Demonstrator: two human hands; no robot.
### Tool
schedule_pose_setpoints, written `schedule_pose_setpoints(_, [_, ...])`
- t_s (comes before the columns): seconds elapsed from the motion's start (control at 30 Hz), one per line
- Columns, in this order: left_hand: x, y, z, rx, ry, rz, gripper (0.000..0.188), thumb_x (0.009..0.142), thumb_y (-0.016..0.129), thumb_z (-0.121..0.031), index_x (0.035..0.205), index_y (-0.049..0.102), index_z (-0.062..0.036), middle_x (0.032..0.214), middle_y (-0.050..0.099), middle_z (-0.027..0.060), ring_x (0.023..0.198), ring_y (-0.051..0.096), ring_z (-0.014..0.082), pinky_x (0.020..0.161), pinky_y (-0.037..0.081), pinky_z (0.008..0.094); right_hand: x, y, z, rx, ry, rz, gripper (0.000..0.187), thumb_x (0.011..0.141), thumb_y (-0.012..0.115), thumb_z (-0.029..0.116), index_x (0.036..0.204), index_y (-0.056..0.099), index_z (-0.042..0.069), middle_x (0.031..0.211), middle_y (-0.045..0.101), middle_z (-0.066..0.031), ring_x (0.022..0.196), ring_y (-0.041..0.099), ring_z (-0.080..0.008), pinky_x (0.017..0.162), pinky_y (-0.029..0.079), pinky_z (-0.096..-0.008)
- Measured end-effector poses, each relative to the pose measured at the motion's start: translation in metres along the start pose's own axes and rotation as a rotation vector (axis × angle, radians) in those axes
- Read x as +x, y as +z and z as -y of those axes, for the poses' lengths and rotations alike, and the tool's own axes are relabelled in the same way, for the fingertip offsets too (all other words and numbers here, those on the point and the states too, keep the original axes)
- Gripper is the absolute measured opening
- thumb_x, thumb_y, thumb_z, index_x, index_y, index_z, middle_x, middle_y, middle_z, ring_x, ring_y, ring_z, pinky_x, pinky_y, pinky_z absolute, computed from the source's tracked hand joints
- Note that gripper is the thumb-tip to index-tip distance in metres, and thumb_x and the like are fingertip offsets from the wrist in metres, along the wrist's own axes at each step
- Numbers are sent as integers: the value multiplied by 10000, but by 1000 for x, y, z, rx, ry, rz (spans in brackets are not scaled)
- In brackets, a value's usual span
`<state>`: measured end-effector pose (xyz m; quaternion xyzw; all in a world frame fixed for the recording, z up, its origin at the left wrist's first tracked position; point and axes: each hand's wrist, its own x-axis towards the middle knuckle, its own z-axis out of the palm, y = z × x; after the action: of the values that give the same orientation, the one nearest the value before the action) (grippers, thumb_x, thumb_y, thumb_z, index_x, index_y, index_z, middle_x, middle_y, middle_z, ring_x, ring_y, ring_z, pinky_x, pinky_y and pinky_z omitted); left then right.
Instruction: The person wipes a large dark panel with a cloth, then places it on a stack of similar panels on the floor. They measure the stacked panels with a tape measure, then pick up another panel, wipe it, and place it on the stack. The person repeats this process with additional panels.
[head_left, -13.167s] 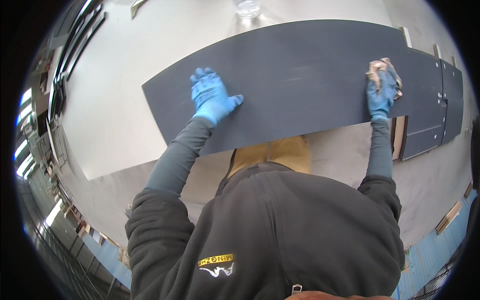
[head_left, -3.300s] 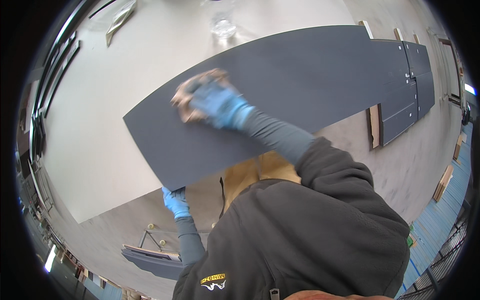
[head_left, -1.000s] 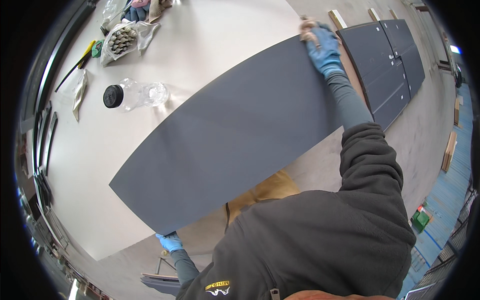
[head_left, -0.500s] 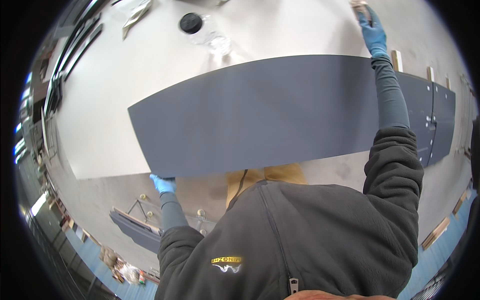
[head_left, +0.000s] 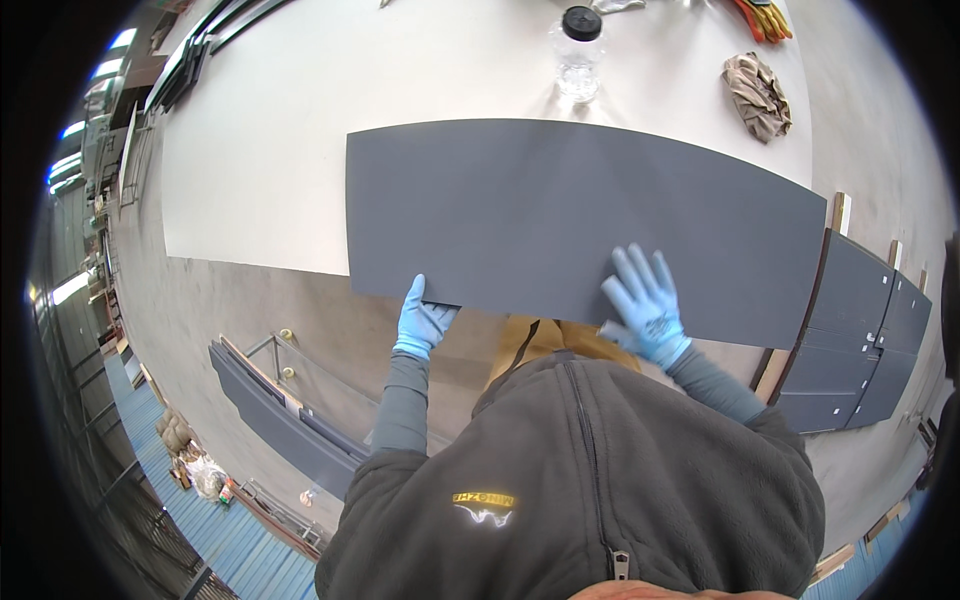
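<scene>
A long dark grey panel lies on the white table, with its near edge reaching past the table toward my body. My left hand, in a light blue glove, grips that near edge left of the middle, thumb on top and fingers underneath. My gloved right hand is over the near edge farther right, fingers spread and holding nothing. Whether its palm touches the panel I cannot tell. Beyond the panel's far edge lies a crumpled beige cloth.
On the white table stands a clear bottle with a black lid. Orange-yellow gloves lie at the far right, dark strips at the far left. More grey panels are at the right; others stand on a rack at lower left.
My right hand has let go of the cloth, leaving it on the table, and come back over the panel's near edge. My left hand now grips farther along the edge from the corner.
</scene>
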<state>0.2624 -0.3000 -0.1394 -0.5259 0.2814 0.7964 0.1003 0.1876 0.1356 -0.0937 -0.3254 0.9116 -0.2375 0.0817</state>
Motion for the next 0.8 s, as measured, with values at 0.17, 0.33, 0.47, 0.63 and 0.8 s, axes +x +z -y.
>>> schedule_pose_setpoints(0.17, [-9,1,-1,32,-9,18,620,966,765,-434,1437,565,-84,1451,599,117,1377,564,325,1187,468,535,-17,27,49,-109,73,-6,780,642,868,315,1332,617,51,1676,364,-228,1593,265,-417,1303,162,-639])
schedule_pose_setpoints(0.33, [-59,-3,-15,59,-3,160,593,976,758,-418,1428,582,-77,1448,609,143,1367,580,326,1157,490,553,-17,8,55,-487,99,-121,552,758,758,211,1283,661,72,1649,432,-186,1566,338,-400,1295,202,-654])
schedule_pose_setpoints(0.47, [-102,13,-34,149,78,201,499,1004,720,-398,1352,655,-46,1268,718,160,1196,695,351,1038,572,571,-16,-31,74,-566,67,-240,318,816,691,150,1129,694,92,1463,605,-149,1388,559,-343,1178,410,-608])
schedule_pose_setpoints(0.63, [-163,50,-59,393,306,248,602,1041,635,-504,1218,683,70,1076,763,238,880,793,364,695,671,443,0,-107,83,-560,-33,-203,433,812,750,162,1223,662,58,1271,710,-142,1196,683,-315,1110,495,-467])
schedule_pose_setpoints(0.8, [-235,57,-78,526,549,325,621,1111,503,-490,1038,716,89,856,762,219,691,773,313,597,653,385,7,-202,97,-550,-146,-80,562,707,854,211,1206,658,40,1137,743,-123,1108,712,-312,1047,528,-430])
